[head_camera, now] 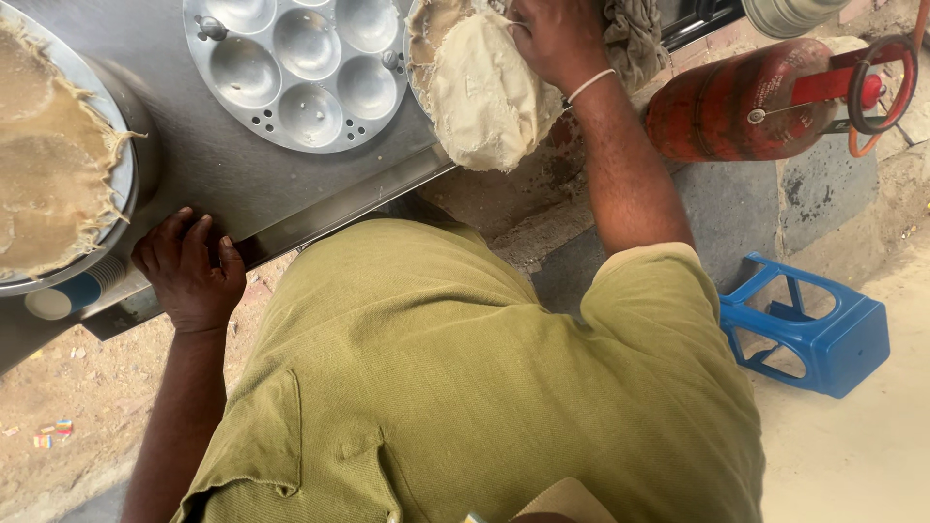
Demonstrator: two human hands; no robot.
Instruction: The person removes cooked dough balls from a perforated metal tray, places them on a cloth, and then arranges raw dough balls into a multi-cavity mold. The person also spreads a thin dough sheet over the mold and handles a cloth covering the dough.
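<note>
Gripping tabletop (242, 184) edge: left hand (191, 276), fingers curled over the rim, thumb underneath. Cup (73, 293) just left of it, under a cloth-covered tray (124, 179). Mould plate (295, 68) sits further in on the tabletop. Right hand (560, 41) right of the plate, fingers closed on white cloth (484, 97) draped over tray and tabletop edge. Red cylinder (741, 107) beyond, blue stool (809, 324) on the floor.
</note>
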